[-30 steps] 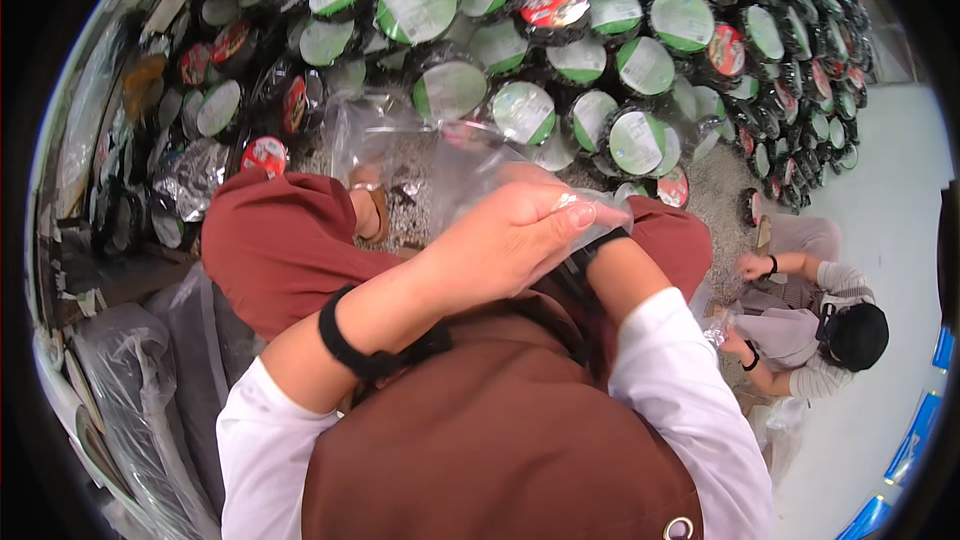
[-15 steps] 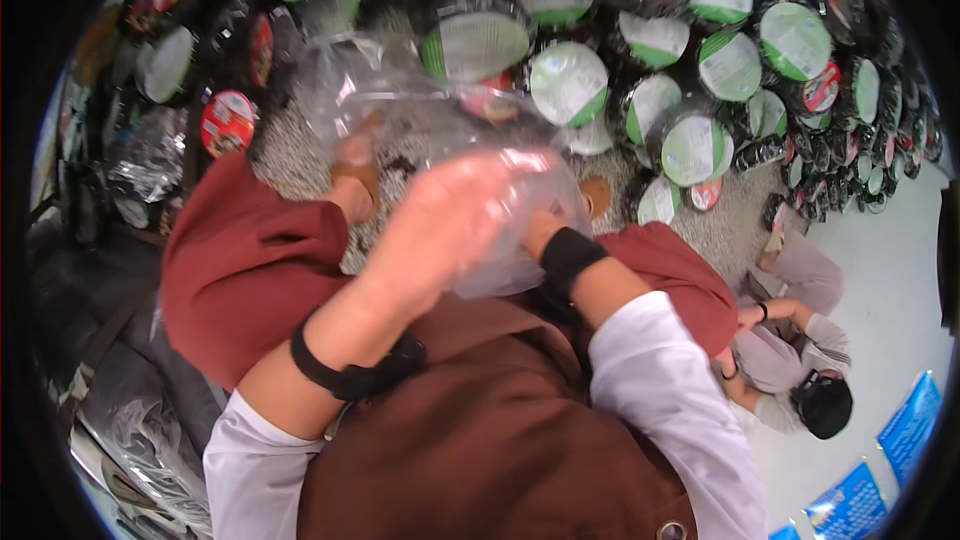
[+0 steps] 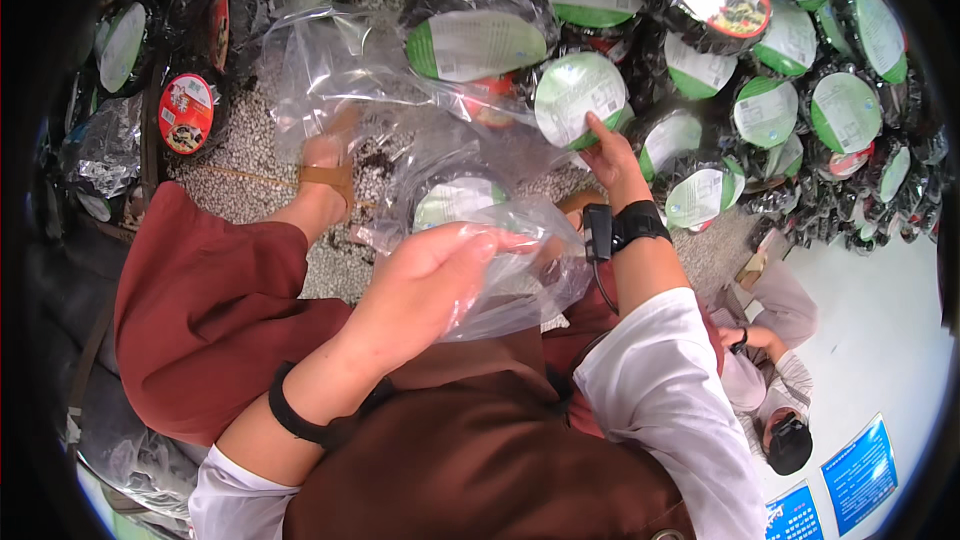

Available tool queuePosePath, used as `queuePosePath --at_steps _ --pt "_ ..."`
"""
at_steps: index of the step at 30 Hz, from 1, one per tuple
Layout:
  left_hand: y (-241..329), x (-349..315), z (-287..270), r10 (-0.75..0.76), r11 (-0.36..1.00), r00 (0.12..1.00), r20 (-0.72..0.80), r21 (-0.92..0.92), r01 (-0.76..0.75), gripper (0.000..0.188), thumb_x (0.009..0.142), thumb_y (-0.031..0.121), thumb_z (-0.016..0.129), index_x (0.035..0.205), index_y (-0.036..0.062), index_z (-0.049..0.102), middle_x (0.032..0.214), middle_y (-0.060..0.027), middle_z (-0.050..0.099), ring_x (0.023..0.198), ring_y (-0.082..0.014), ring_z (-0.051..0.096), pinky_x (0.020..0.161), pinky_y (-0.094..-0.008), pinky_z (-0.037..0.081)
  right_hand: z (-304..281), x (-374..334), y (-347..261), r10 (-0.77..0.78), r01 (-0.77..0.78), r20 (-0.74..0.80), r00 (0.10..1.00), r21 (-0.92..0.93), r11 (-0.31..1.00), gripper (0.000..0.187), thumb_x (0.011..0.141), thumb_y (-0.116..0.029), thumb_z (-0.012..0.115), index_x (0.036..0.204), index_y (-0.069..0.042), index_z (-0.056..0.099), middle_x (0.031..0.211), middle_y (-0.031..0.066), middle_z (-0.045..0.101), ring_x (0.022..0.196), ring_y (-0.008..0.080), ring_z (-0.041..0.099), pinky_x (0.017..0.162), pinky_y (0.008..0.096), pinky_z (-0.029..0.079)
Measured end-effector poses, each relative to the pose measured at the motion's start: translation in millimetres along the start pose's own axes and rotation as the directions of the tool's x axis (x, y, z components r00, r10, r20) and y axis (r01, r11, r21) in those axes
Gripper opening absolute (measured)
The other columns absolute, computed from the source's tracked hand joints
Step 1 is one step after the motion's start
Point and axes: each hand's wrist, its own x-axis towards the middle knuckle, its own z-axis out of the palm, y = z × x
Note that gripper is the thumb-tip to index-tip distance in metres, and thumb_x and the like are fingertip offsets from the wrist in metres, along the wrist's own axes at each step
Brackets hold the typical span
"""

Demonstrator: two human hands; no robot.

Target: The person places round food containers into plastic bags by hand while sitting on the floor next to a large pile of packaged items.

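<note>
A large clear plastic bag (image 3: 325, 65) spreads between my legs over the speckled floor. My left hand (image 3: 440, 275) is closed on its near edge, bunching the film. A round pack with a green and white label (image 3: 458, 202) shows through the plastic, just beyond that hand. Farther off and to the right, my right hand (image 3: 612, 155) grips the near edge of another round, dark, film-wrapped pack (image 3: 580, 100). One finger lies on its green and white label; the other fingers are partly hidden. This pack leans against the pile.
Many similar packs, some with red labels (image 3: 186, 113), are heaped ahead and to the right. A dark bag-like bundle (image 3: 60, 285) lies at my left. At the right, another person (image 3: 775, 370) sits low by the pile, near blue printed sheets (image 3: 858, 475).
My right hand has come out of the plastic bag and reached forward and right to a pack in the pile. My left hand has shifted slightly toward me, still holding the bag.
</note>
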Motion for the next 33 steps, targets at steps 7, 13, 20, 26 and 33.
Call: queuePosePath --at_steps 7,13,20,26,33 --pt "-2.6 6.2 -2.9 0.022 1.000 1.000 0.012 0.008 -0.022 0.040 0.094 0.032 0.043 0.107 -0.0039 0.057 0.050 0.0091 0.034 0.044 0.0005 0.028 0.041 -0.0159 0.022 17.6 -3.3 -0.9 -0.045 0.021 0.119 0.992 0.193 0.981 0.066 0.071 -0.027 0.074 0.122 0.002 0.044 0.114 0.0105 0.056 0.101 0.0249 0.054 0.089 0.0349 0.040" --pt "-6.8 -5.4 5.7 0.093 0.994 0.991 0.096 0.039 -0.098 0.036 0.095 0.029 0.041 0.106 -0.0012 0.058 0.051 0.0097 0.033 0.044 0.0006 0.028 0.041 -0.0158 0.022 33.1 -138.2 -95.1 -0.721 0.469 0.289 0.630 -0.881 0.058 0.048 0.055 -0.012 0.079 0.098 -0.004 0.058 0.095 0.0139 0.061 0.091 0.0280 0.057 0.079 0.0354 0.045" --pt "-31.1 -9.6 -5.1 0.228 0.945 0.965 0.127 0.211 -0.251 0.028 0.092 0.019 0.043 0.097 -0.0018 0.061 0.088 -0.0089 0.063 0.082 -0.0153 0.057 0.076 -0.0288 0.044 252.5 -92.5 -66.8 -0.502 0.649 0.673 0.543 -0.716 -0.258 0.058 0.057 -0.029 0.078 0.106 -0.004 0.059 0.128 0.0220 0.040 0.112 0.0378 0.045 0.094 0.0387 0.040" --pt "-31.5 -20.6 -29.8 0.230 0.951 0.972 0.035 0.204 -0.233 0.027 0.091 0.018 0.044 0.096 -0.0020 0.061 0.089 -0.0124 0.064 0.082 -0.0170 0.058 0.076 -0.0308 0.045 285.8 -61.2 -45.9 -0.288 0.416 0.516 0.807 -0.842 -0.344 0.059 0.054 -0.034 0.080 0.108 -0.018 0.062 0.134 0.0173 0.031 0.111 0.0372 0.043 0.089 0.0442 0.043" --pt "-25.0 -26.5 -57.5 0.204 0.946 0.979 0.033 0.251 -0.205 0.027 0.091 0.019 0.044 0.095 -0.0016 0.061 0.075 -0.0108 0.059 0.068 -0.0153 0.053 0.066 -0.0295 0.043 318.9 -30.9 -68.6 -0.180 0.544 0.667 0.723 -0.711 -0.446 0.061 0.053 -0.040 0.078 0.107 -0.013 0.063 0.126 0.0219 0.039 0.108 0.0372 0.046 0.090 0.0372 0.043"
